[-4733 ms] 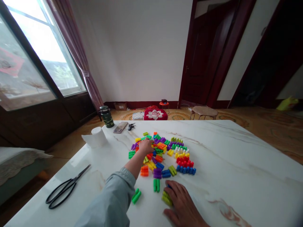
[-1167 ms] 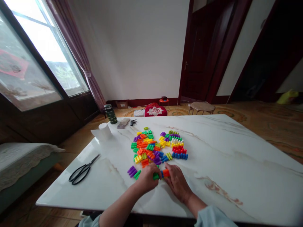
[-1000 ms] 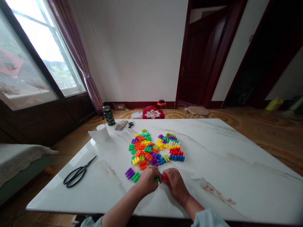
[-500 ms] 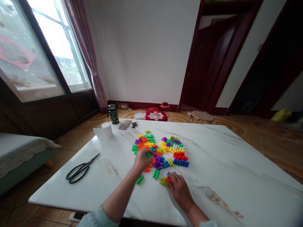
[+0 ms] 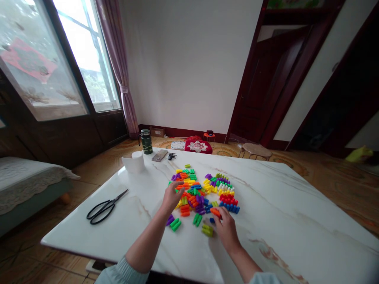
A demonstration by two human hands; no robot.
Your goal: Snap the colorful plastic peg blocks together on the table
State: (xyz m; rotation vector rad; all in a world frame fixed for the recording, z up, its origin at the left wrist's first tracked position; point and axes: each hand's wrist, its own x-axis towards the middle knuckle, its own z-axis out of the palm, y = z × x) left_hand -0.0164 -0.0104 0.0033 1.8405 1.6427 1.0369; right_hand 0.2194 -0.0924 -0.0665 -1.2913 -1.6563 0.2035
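My right hand (image 5: 227,228) pinches an orange plastic toy piece (image 5: 215,212) between thumb and fingers, just above the table. Below it lie a dark blue piece (image 5: 212,220) and a yellow-green piece (image 5: 207,230). Over the left side of a loose pile of bright plastic pieces (image 5: 194,197) hovers my left hand (image 5: 172,197), thumb and fingers apart, nothing seen between them. Right of the pile, pieces are grouped by colour, with a red row (image 5: 229,199), a blue row (image 5: 230,207) and a white row (image 5: 226,189). Green pieces (image 5: 175,225) lie at the near edge.
Black-handled scissors (image 5: 103,211) lie on the white marbled table (image 5: 281,213) at left. Along its far left edge stand a paper roll (image 5: 137,161), a green flask (image 5: 146,142), a phone (image 5: 160,155) and keys (image 5: 171,156). A stool (image 5: 256,150) is beyond the table.
My left hand has drawn back slightly and opened; the green piece by its fingers now lies in the pile. My right hand has lifted the orange piece upward, away from the yellow-green one.
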